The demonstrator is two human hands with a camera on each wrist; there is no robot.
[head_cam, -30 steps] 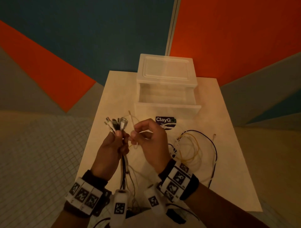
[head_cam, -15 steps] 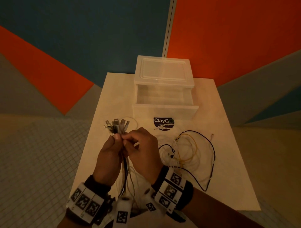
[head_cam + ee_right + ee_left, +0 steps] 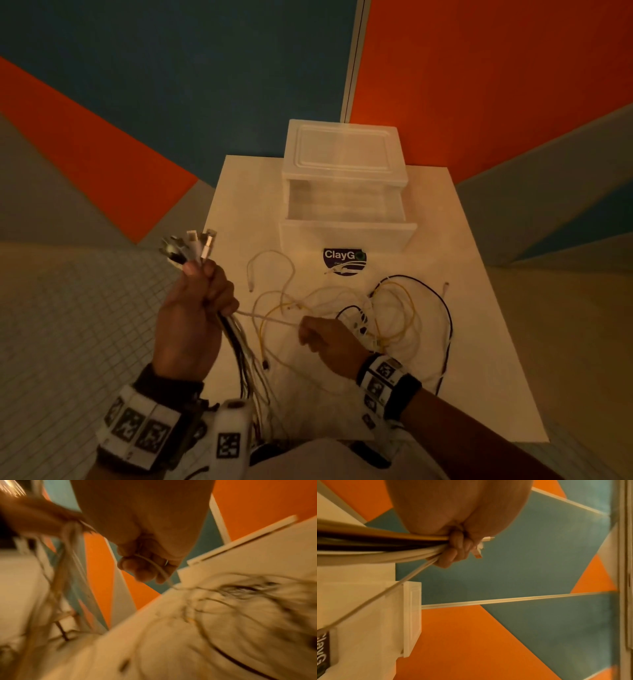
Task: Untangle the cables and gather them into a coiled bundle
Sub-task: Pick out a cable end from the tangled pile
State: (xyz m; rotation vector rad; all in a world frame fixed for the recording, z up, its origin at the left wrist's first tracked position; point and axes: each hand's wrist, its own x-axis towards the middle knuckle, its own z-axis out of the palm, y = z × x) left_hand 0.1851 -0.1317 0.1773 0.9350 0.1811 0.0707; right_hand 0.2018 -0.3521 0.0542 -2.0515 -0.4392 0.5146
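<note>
Head view: left hand (image 3: 191,325) fists a bunch of mixed black, white and yellow cables (image 3: 236,339), about six plug ends (image 3: 190,248) fanned above, likely to keep sorted ends together. Right hand (image 3: 325,342) pinches one thin white cable (image 3: 267,318), drawn taut from the loose tangle (image 3: 394,318) on the pale table (image 3: 479,359).

Left wrist view: fingers (image 3: 458,550) curled round the bunch.

Right wrist view: blurred; fingers (image 3: 139,569) curled over one white strand.

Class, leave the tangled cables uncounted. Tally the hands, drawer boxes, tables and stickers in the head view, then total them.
Hands: 2, left hand gripping the cable bunch, right hand pinching a white cable
Drawer box: 1
Table: 1
Sticker: 1
Total: 5
</note>
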